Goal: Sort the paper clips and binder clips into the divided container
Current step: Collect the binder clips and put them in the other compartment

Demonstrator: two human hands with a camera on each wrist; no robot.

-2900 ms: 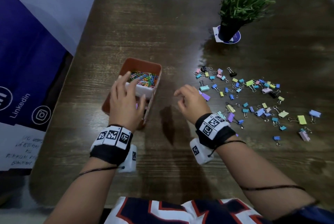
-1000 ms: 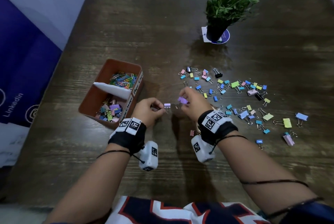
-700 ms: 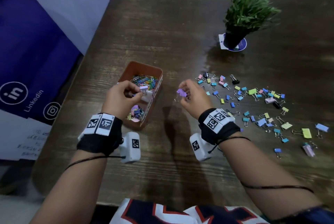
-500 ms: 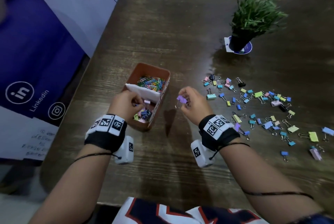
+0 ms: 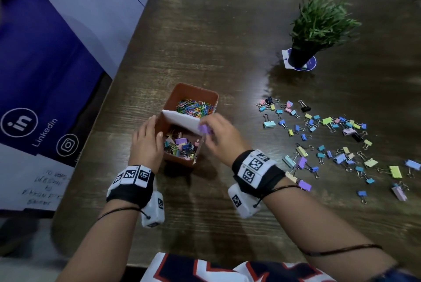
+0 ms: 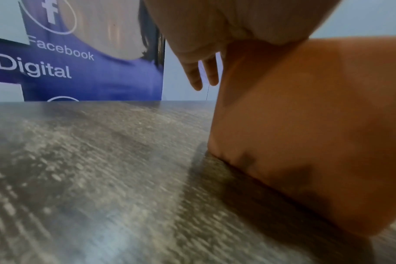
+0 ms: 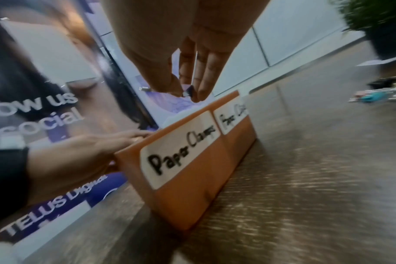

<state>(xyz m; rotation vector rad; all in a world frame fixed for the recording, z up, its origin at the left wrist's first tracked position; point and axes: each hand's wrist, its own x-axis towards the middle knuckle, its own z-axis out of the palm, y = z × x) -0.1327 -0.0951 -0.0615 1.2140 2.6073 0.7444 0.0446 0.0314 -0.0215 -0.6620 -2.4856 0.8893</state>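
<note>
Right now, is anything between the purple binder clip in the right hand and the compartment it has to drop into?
Nothing visible blocks it. The right hand pinches the purple binder clip above the white divider, beside the near compartment holding binder clips. The left hand rests on the container's left wall, outside the opening.

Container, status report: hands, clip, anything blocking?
Left hand steadying container. Right hand fingers pinch purple binder clip above it. Nothing blocking.

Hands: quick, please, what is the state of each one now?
Left hand: open, fingers straight against the container side.
Right hand: pinches a purple binder clip above the container.
</note>
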